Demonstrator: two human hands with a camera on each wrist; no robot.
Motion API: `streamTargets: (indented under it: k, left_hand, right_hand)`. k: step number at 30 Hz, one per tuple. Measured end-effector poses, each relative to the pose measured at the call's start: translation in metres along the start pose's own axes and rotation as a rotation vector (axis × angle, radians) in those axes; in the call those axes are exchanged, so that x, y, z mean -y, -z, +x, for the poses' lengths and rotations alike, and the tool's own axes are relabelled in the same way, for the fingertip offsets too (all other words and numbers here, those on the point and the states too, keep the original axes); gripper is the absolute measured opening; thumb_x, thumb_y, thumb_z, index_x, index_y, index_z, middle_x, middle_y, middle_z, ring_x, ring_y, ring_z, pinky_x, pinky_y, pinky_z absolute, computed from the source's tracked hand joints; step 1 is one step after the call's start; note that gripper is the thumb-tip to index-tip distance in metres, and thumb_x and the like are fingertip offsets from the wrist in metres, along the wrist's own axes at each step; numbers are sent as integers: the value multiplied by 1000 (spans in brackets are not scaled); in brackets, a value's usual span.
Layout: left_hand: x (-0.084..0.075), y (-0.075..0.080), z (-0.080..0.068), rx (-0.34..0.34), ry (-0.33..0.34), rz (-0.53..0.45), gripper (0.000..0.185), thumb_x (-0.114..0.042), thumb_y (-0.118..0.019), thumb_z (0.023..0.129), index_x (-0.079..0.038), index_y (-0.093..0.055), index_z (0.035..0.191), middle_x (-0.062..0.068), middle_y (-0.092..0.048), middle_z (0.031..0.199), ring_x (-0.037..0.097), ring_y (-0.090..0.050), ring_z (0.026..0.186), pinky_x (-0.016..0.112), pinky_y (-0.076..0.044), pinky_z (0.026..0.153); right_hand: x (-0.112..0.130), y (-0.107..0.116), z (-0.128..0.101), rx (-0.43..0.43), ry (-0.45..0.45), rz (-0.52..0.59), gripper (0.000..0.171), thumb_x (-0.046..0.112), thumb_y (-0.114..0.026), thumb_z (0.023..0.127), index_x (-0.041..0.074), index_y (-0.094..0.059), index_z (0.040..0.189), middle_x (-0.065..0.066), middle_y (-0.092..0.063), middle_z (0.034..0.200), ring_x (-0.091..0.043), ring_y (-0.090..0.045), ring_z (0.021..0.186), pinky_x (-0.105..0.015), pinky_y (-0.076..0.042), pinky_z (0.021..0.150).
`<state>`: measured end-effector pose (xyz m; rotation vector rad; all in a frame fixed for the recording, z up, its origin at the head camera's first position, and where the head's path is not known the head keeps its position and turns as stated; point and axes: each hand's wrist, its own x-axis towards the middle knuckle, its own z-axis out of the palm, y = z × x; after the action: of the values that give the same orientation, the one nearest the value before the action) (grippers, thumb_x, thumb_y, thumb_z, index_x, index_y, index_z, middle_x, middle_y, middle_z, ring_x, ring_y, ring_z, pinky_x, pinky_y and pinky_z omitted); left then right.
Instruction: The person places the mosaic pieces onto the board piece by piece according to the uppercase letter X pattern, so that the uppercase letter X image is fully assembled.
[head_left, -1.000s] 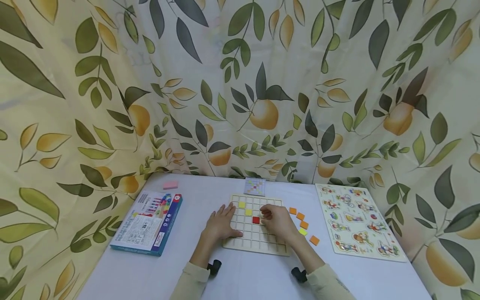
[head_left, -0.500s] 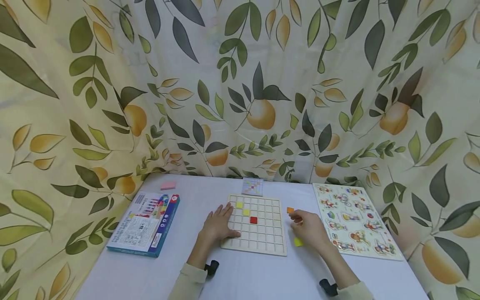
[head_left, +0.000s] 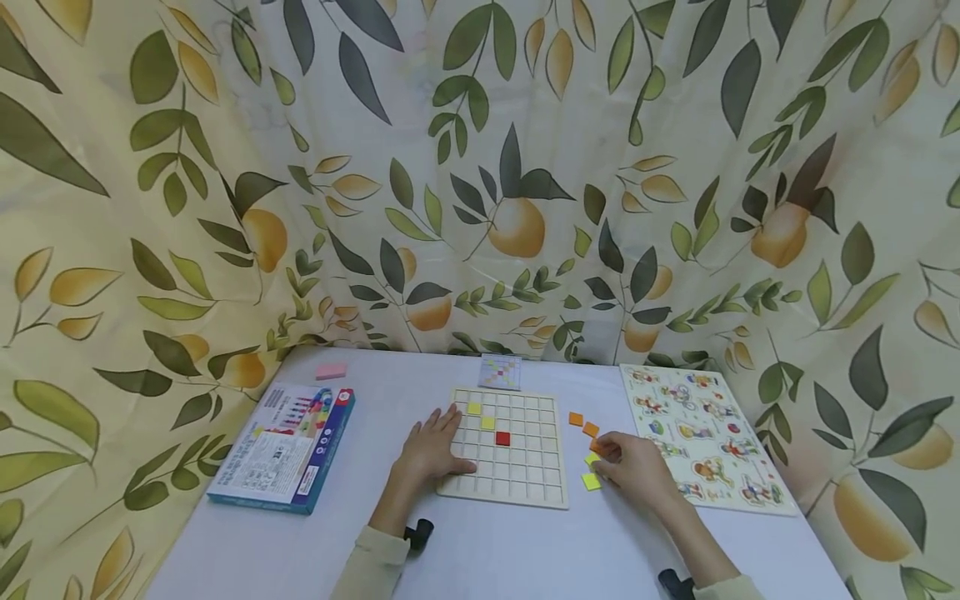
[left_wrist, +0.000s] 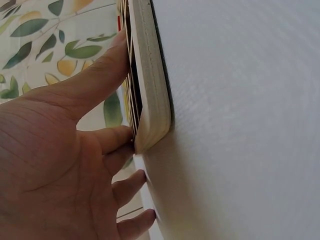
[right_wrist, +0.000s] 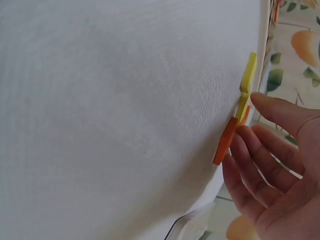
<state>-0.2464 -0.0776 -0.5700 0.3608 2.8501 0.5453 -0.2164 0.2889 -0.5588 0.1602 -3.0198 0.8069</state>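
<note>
My left hand rests spread on the left edge of a wooden grid board, its thumb along the side in the left wrist view. Set in the board's cells are two yellow tiles and a red tile. Right of the board, my right hand hovers low at loose square tiles, fingers slightly bent. Two yellow tiles lie by its thumb, with orange tiles just behind. In the right wrist view, thumb and fingertips are right at a yellow tile and an orange tile.
Behind the board stands a small pattern card. A blue-edged box lies on the left, a pink block beyond it. On the right is a picture puzzle board. A fruit-print curtain surrounds the white table.
My right hand has moved from over the board to the loose tiles on the right. Two yellow tiles show there now, where one did before. The left hand stays on the board.
</note>
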Motion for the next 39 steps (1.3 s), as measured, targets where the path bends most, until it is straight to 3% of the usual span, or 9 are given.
streamTargets:
  k: [6, 16, 31, 39]
  left_hand:
    - [-3, 3, -1, 22, -10, -15, 106, -58, -82, 82, -6, -35, 162, 8, -26, 172, 36, -21, 158, 62, -21, 125]
    - [-4, 5, -1, 27, -6, -10, 106, -59, -82, 82, -7, -35, 163, 7, -26, 172, 36, -21, 159, 63, -21, 125]
    - [-1, 7, -2, 22, 3, -14, 107, -60, -82, 82, -7, -36, 163, 7, -26, 172, 35, -21, 159, 62, -21, 125]
    - [1, 4, 1, 31, 9, 8, 108, -63, -80, 82, -10, -34, 164, 4, -24, 173, 33, -20, 159, 61, -21, 126]
  right_hand:
    - [1, -7, 2, 14, 6, -36, 31, 14, -90, 78, 8, -76, 104, 3, -70, 88, -10, -61, 78, -32, -52, 70]
    - [8, -6, 3, 1, -27, -28, 43, 12, -86, 81, 4, -72, 120, 0, -71, 92, -14, -61, 79, -32, -51, 70]
    - [44, -23, 19, -57, 141, 35, 44, 12, -90, 77, 6, -74, 117, 3, -71, 89, -8, -62, 77, -28, -54, 70]
    - [70, -35, 24, 4, 165, 87, 44, 6, -87, 78, 6, -74, 120, 3, -70, 88, -9, -60, 76, -25, -52, 68]
